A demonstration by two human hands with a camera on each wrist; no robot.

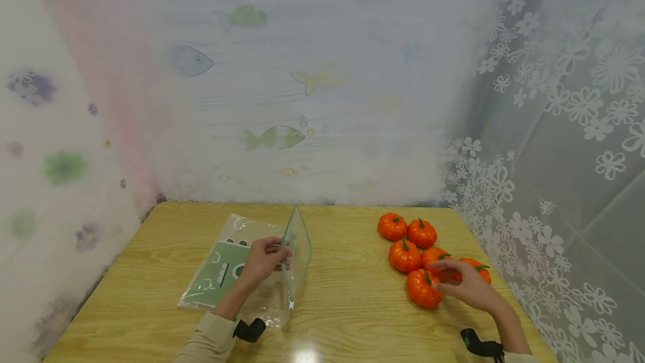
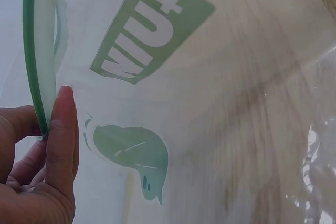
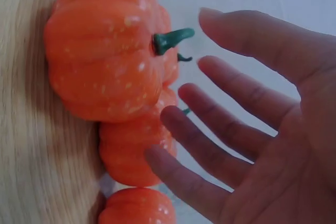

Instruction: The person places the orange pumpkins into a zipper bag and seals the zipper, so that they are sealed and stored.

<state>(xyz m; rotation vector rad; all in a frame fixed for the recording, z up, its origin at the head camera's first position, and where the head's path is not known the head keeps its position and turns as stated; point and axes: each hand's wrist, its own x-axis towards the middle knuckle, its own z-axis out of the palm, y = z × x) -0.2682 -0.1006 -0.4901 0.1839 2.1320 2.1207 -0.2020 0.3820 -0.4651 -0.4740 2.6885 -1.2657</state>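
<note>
My left hand (image 1: 262,262) pinches the green-edged rim of a clear zip bag (image 1: 299,256), whose mouth stands raised and spread apart. In the left wrist view, finger and thumb hold the green zip strip (image 2: 31,61), and a green printed label (image 2: 142,35) shows on the film. The bag's printed part (image 1: 216,282) lies flat on the table. Over a group of small orange pumpkins with green stems hovers my right hand (image 1: 471,284), fingers spread and holding nothing. Nearest it is the front pumpkin (image 1: 422,291); in the right wrist view a gap shows between fingertips and that pumpkin (image 3: 105,51).
Several other pumpkins (image 1: 404,255) cluster on the right of the wooden table (image 1: 347,296), one (image 1: 481,270) partly behind the right hand. A patterned wall covering (image 1: 353,144) borders the back edge, with a flowered curtain (image 1: 569,184) close on the right.
</note>
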